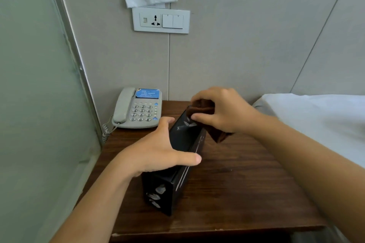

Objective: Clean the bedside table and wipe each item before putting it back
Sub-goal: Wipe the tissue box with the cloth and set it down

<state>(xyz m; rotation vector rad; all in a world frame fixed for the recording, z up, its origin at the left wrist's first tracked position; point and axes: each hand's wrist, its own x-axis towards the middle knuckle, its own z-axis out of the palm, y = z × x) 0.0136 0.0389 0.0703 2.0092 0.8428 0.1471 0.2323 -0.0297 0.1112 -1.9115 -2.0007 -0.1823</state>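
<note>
Right grip (221, 110) presses brown cloth (203, 107) onto black box (183, 140).

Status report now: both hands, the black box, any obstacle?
Left hand steadies black box. Right hand grips brown cloth, wiping box's far end. Telephone behind, apart.

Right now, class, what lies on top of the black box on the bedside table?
On the black box lie the left hand and, at its far end, the brown cloth gripped by the right hand. The box surface beneath them is hidden.
</note>
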